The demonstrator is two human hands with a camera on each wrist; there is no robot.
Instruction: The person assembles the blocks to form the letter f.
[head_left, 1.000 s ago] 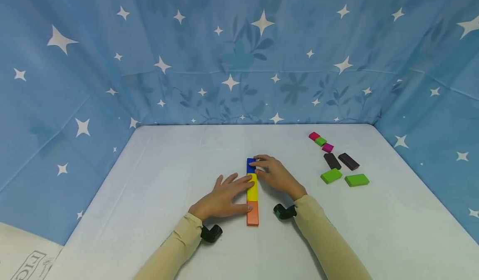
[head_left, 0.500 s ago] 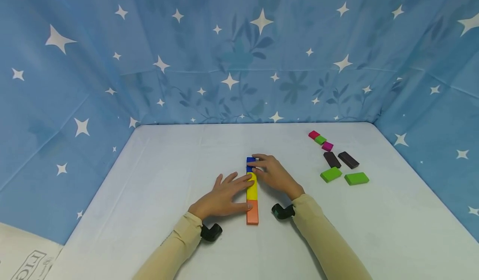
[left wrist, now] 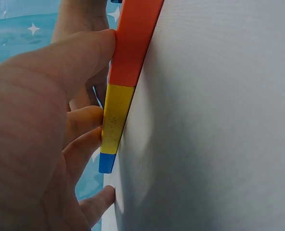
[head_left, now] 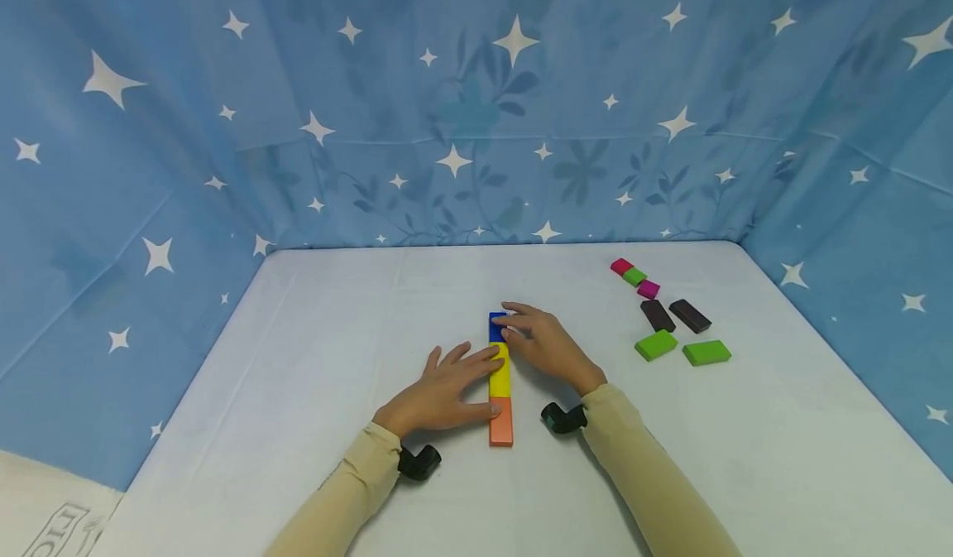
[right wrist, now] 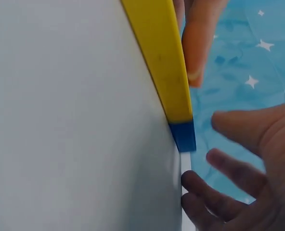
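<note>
A row of flat blocks runs away from the person: orange [head_left: 501,431] nearest, yellow [head_left: 500,381] in the middle, blue [head_left: 496,334] at the far end. They meet end to end. My left hand [head_left: 445,393] lies spread from the left side, thumb tip on the orange block and two fingertips on the yellow one [left wrist: 117,118]. My right hand [head_left: 549,347] hovers at the far end with loosely bent fingers. Seen from above, its fingertips overlap the blue block; the right wrist view shows its thumb apart from that block [right wrist: 184,136].
To the right lie two dark blocks [head_left: 689,315] and two green blocks [head_left: 706,352]. Behind them sit small red [head_left: 621,267], green [head_left: 635,276] and magenta [head_left: 648,290] pieces. A blue star-patterned curtain [head_left: 417,110] hangs behind the white table [head_left: 335,317].
My right hand has shifted slightly left, its thumb now overlapping the blue block in the head view. My left hand and the row keep their places; the head view has shifted a little.
</note>
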